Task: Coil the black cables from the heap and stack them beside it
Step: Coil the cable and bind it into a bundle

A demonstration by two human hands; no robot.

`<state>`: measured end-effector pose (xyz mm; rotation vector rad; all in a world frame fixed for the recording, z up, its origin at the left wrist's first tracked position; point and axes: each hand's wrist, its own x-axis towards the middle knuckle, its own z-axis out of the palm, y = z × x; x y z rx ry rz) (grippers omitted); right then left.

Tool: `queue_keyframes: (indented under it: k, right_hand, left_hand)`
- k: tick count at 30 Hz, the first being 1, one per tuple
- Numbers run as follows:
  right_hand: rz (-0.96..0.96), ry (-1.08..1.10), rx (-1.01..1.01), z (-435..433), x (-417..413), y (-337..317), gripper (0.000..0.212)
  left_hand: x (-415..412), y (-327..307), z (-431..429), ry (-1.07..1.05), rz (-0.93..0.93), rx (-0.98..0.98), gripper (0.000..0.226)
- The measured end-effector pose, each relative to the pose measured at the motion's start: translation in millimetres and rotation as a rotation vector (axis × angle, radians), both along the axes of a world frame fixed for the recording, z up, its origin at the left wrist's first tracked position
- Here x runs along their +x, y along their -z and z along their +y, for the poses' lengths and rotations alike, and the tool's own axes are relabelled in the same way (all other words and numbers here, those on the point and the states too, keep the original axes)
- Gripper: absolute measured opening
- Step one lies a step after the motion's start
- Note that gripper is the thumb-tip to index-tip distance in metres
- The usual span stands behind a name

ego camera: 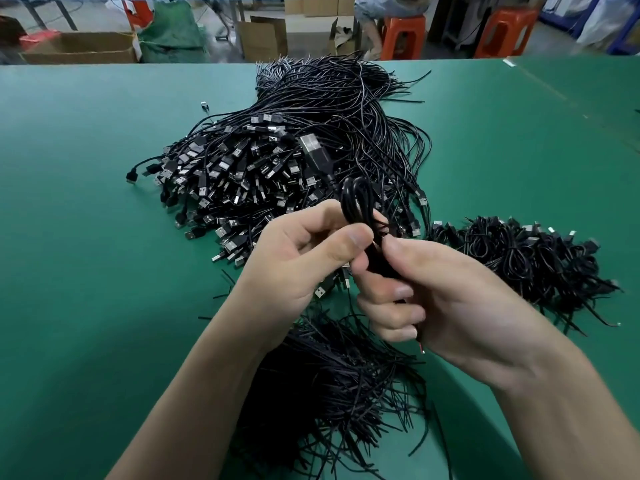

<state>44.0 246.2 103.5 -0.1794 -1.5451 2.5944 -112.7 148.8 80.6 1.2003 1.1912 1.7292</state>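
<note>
Nearest to the person, on the near side of the big heap (294, 161), lies a spread of thin black tie strips (332, 386), fanned out across the green surface (86, 237) beneath both forearms.

Just above those strips, raised off the surface in front of the heap, the two hands meet around one USB cable (358, 209). The left hand (304, 251) is curled, thumb pressed toward its forefinger, pinching the folded strands from the left. The right hand (433, 289) is closed around the lower part of the same bundle, thumb on top, fingers wrapped under; a short bit of red wire end shows below its little finger. The cable's loops stand up out of the grip, so its long axis runs roughly upright, tilted a little away toward the heap, with the USB plug (317, 148) sticking out at the top, pointing up and left.

To the right of the heap, well apart from the left hand and nearer the right one, sits the stack of coiled cables (526, 261). By my reckoning the bundle, once tied, goes that way, and the right hand has the shorter reach.

Beyond the heap's far edge are cardboard boxes (79, 46) and orange stools (403, 36).
</note>
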Motion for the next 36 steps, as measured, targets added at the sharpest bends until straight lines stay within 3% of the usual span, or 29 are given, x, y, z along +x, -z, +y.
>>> queue_keyframes:
  k: [6, 10, 13, 14, 16, 18, 21, 23, 25, 28, 31, 33, 36]
  right_hand:
    - [-0.049, 0.21, 0.216, -14, -10, 3, 0.034]
    - [-0.083, 0.345, 0.56, -13, -10, 2, 0.037]
    - [-0.056, 0.65, 0.862, -6, -8, 2, 0.013]
    - [-0.013, 0.731, 0.958, -4, -7, 1, 0.017]
    - [0.106, 0.778, 1.16, 1, -3, -1, 0.021]
    - [0.183, 0.785, 1.34, 4, 1, -3, 0.012]
    - [0.177, 0.832, 1.43, 6, 4, -4, 0.005]
    - [0.154, 0.843, 1.367, 2, 2, -1, 0.006]
    - [0.132, 0.854, 1.173, -1, -2, 1, 0.011]
    - [0.117, 0.858, 0.672, -8, -9, 4, 0.019]
    - [0.059, 0.752, 0.129, -12, -13, 5, 0.013]
    - [0.006, 0.748, 0.03, -12, -13, 5, 0.013]
    - [-0.031, 0.804, 0.089, -10, -13, 4, 0.018]
  left_hand:
    - [4, -5, -2, -0.163, 0.152, 0.012, 0.049]
    - [8, -10, -2, -0.18, 0.086, -0.017, 0.027]
    - [6, -12, -4, -0.185, 0.123, -0.028, 0.024]
    - [5, -13, -5, -0.178, 0.143, -0.046, 0.023]
    - [3, -14, -7, -0.135, 0.179, -0.096, 0.026]
    - [2, -14, -7, -0.102, 0.216, -0.164, 0.028]
    - [3, -15, -8, -0.014, 0.228, -0.245, 0.027]
    - [4, -16, -8, 0.049, 0.188, -0.25, 0.028]
    - [7, -18, -7, 0.021, 0.193, -0.217, 0.032]
    - [11, -18, -4, -0.249, 0.42, -0.078, 0.03]
    - [21, -16, -2, -0.43, 0.664, 0.041, 0.028]
    - [23, -12, -2, -0.356, 0.558, 0.032, 0.02]
    - [19, -12, -2, -0.236, 0.419, -0.036, 0.025]
